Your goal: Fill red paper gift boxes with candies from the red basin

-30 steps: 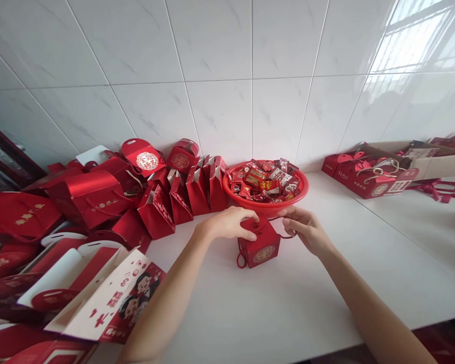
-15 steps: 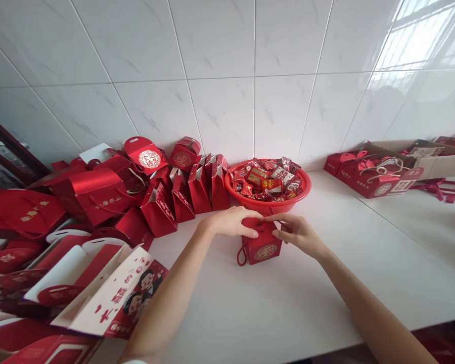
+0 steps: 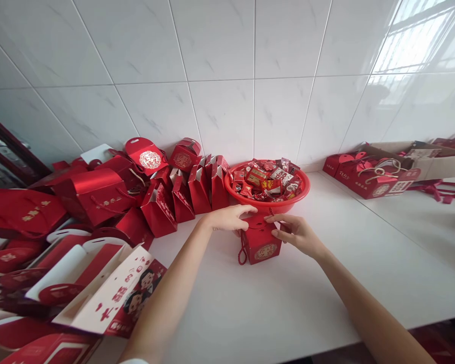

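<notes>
A small red box (image 3: 262, 242) with a gold round print stands on the white table, its top folded down and a red cord loop hanging at its left side. My left hand (image 3: 229, 219) is at the box's upper left corner, thumb and fingers apart. My right hand (image 3: 296, 233) touches the top and right edge of the box, its fingers curved and spread, by a bit of cord at the back. Directly behind the box sits a red basin (image 3: 306, 187) full of wrapped sweets.
Many red gift boxes (image 3: 94, 197) crowd the left side. An unfolded box (image 3: 109, 298) lies near the front left. Red boxes (image 3: 375, 182), a cardboard box (image 3: 447, 164) and ribbons (image 3: 436, 191) are at the right. A tiled wall (image 3: 220, 116) stands behind.
My left hand has drawn back slightly to the left, off the middle of the box top, and more of the top shows. My right hand has barely moved.
</notes>
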Demonstrator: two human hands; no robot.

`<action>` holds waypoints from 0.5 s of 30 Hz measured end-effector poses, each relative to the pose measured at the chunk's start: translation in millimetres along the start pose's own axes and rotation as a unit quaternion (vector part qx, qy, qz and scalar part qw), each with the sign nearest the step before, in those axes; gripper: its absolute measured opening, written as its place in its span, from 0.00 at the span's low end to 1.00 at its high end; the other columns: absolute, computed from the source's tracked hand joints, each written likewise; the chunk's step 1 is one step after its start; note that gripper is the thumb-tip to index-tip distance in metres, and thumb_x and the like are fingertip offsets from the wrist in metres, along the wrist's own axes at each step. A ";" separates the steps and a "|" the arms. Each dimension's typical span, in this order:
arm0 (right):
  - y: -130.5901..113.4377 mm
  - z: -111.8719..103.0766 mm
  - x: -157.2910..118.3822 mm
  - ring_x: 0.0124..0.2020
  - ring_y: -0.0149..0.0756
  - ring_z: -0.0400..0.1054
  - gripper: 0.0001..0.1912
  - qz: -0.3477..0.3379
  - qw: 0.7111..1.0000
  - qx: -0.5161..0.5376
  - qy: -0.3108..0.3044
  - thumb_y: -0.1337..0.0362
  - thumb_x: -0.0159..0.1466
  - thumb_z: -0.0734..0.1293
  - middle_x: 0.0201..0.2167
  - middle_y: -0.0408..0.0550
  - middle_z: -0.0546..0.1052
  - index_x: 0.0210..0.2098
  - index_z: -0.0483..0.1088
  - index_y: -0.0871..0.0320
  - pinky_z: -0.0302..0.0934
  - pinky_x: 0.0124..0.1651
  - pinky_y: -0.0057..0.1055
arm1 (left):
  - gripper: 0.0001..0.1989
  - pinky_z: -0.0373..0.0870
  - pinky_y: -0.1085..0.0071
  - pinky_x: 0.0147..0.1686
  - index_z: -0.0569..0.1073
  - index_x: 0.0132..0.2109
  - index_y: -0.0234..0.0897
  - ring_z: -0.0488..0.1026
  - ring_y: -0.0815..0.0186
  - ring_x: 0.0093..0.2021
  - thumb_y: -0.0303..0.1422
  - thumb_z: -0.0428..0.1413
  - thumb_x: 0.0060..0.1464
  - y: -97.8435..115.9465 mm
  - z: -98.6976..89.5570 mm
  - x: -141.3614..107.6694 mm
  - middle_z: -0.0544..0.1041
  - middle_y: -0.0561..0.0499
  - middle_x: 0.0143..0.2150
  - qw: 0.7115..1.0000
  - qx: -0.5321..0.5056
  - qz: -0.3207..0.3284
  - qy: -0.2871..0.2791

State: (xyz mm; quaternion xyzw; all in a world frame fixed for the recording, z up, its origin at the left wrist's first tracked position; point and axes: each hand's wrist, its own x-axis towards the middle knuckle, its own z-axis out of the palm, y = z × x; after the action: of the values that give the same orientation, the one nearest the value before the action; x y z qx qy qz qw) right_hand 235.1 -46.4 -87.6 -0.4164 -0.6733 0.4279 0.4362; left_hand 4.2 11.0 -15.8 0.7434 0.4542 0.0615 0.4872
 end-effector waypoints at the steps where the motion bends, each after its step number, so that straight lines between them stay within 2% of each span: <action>1: 0.4 0.1 0.1 0.25 0.29 0.62 0.18 0.000 1.000 0.001 0.002 0.53 0.58 0.72 0.47 0.52 0.79 0.45 0.78 0.54 0.59 0.25 0.29 | 0.38 0.77 0.69 0.42 0.66 0.64 0.41 0.65 0.49 0.64 0.26 0.59 0.42 -0.6 0.0 0.6 0.62 0.42 0.69 1.000 -0.004 0.008 0.007; 3: 0.7 0.3 0.3 0.26 0.30 0.63 0.19 -0.002 1.000 0.002 0.008 0.52 0.58 0.72 0.46 0.52 0.79 0.45 0.78 0.54 0.60 0.26 0.30 | 0.39 0.77 0.68 0.41 0.66 0.64 0.41 0.71 0.49 0.60 0.25 0.61 0.41 -1.0 -1.0 -0.1 0.63 0.40 0.69 1.000 -0.005 0.012 0.017; 5: 0.4 0.6 0.3 0.27 0.31 0.63 0.18 -0.008 1.000 0.000 0.014 0.52 0.58 0.72 0.46 0.52 0.80 0.45 0.78 0.55 0.60 0.27 0.30 | 0.40 0.77 0.66 0.38 0.65 0.64 0.41 0.79 0.57 0.45 0.25 0.61 0.41 0.1 -3.6 -3.3 0.63 0.38 0.68 1.000 -0.001 0.007 0.031; 6: 0.1 0.9 0.3 0.27 0.31 0.63 0.18 -0.010 1.000 0.001 0.016 0.52 0.58 0.72 0.45 0.51 0.80 0.44 0.78 0.55 0.59 0.27 0.30 | 0.40 0.77 0.66 0.37 0.65 0.64 0.42 0.79 0.62 0.37 0.25 0.61 0.42 1.3 -5.5 -5.9 0.63 0.37 0.67 0.999 -0.003 0.005 0.038; 8: -0.4 1.8 0.3 0.27 0.31 0.62 0.17 -0.011 1.000 0.003 0.017 0.53 0.58 0.72 0.45 0.51 0.80 0.44 0.78 0.55 0.58 0.27 0.30 | 0.37 0.76 0.66 0.35 0.67 0.63 0.41 0.77 0.70 0.28 0.26 0.62 0.43 5.3 -9.8 -12.9 0.64 0.36 0.66 0.998 -0.027 0.010 0.052; 11: -0.2 3.2 0.1 0.26 0.30 0.61 0.17 -0.015 1.000 -0.001 0.016 0.52 0.58 0.72 0.43 0.51 0.80 0.43 0.77 0.55 0.57 0.26 0.30 | 0.31 0.76 0.65 0.37 0.69 0.60 0.38 0.76 0.73 0.27 0.30 0.63 0.47 14.6 -15.9 -26.6 0.68 0.37 0.61 0.988 -0.113 0.074 0.069; 13: -0.9 3.3 -0.1 0.24 0.28 0.59 0.17 -0.025 0.999 -0.014 0.019 0.53 0.58 0.73 0.42 0.50 0.80 0.42 0.78 0.55 0.56 0.26 0.30 | 0.27 0.76 0.63 0.39 0.71 0.58 0.37 0.77 0.71 0.29 0.33 0.62 0.50 21.9 -17.6 -36.4 0.69 0.38 0.60 0.972 -0.176 0.140 0.067; 15: -4.6 2.2 0.0 0.22 0.27 0.57 0.16 -0.031 0.999 -0.023 0.033 0.53 0.58 0.73 0.36 0.48 0.80 0.42 0.78 0.55 0.55 0.25 0.30 | 0.25 0.76 0.61 0.43 0.72 0.57 0.37 0.79 0.66 0.35 0.34 0.62 0.52 28.8 -16.7 -44.7 0.70 0.38 0.60 0.958 -0.215 0.178 0.059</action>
State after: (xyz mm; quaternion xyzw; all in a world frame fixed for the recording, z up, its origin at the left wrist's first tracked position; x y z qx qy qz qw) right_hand 232.2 -48.2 -83.8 -0.4190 -0.6809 0.3846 0.4614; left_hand -12.9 -14.0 31.1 0.6848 0.3183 0.2875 0.5891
